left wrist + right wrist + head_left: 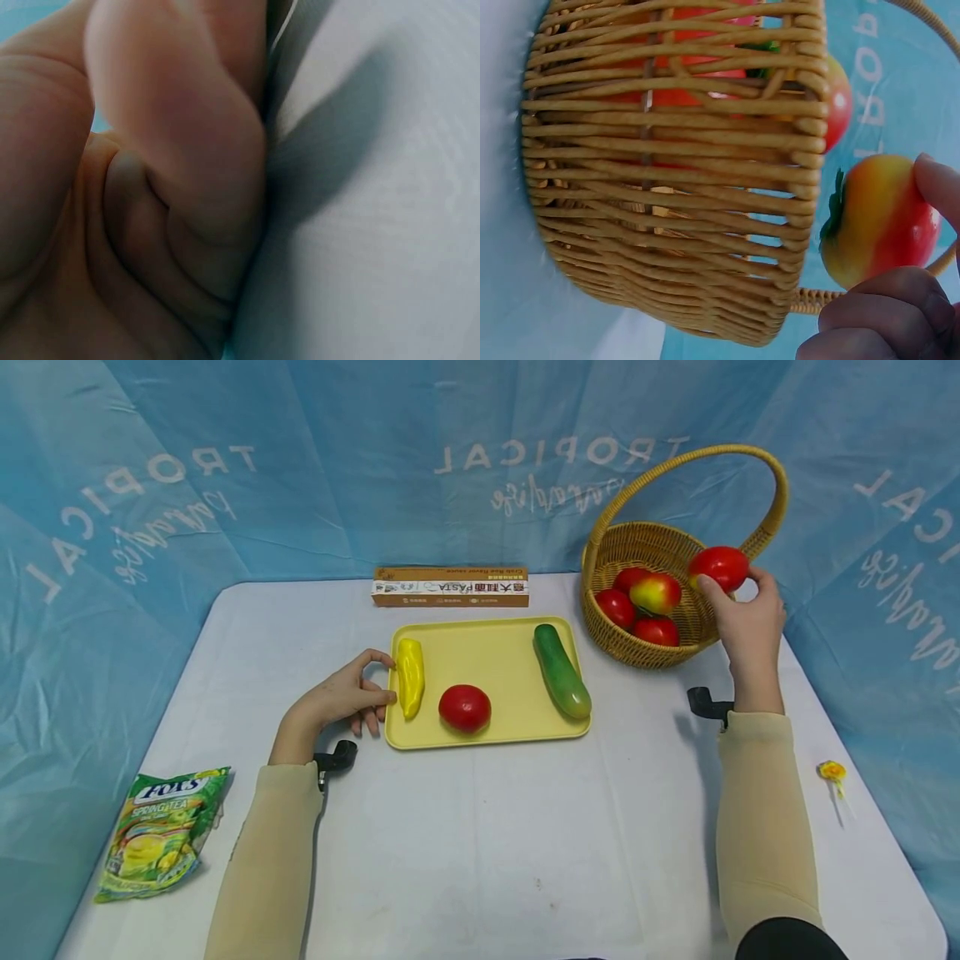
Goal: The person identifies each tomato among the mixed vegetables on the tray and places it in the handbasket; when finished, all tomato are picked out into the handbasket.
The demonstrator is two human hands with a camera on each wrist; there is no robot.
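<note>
My right hand (752,614) pinches a red-and-yellow tomato (885,221) with green leaves at its stem end, above the right rim of a wicker basket (645,652). Inside the basket lie several red fruits (615,607) and a yellow-and-red fruit (656,593). At the left edge of a yellow tray (510,677), my left hand (341,695) touches the rim with loosely bent fingers. Next to it on the tray lies a yellow pepper-like piece (410,678). A red tomato-like fruit (465,708) and a green cucumber (561,671) are there too.
Behind the tray lies a pasta box (450,587). A green Fox's candy bag (161,835) is at the table's left, and a yellow lollipop (832,771) at the right. The basket's tall handle (693,453) arches up near my right hand.
</note>
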